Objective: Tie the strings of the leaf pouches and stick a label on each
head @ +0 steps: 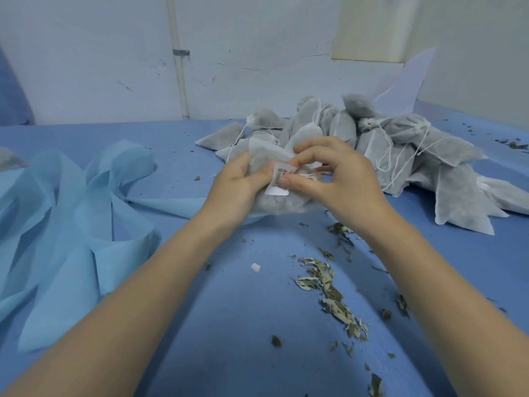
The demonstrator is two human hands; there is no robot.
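Over the middle of the bench (229, 325), both hands meet around one grey leaf pouch (282, 203), held just above the blue cover. The left hand (233, 190) grips the pouch from its left side, fingers curled round the fabric and thumb pressing a white printed label (279, 181) against it. The right hand (337, 176) pinches the label's right edge and the thin white string (307, 175) between thumb and forefinger, its other fingers curled. Toward the far right corner lies a heap of pouches (400, 144) with loose strings. Crumpled light blue cloth (74, 213) sprawls along the left edge, and dried leaf bits (329, 293) are scattered near the right forearm.
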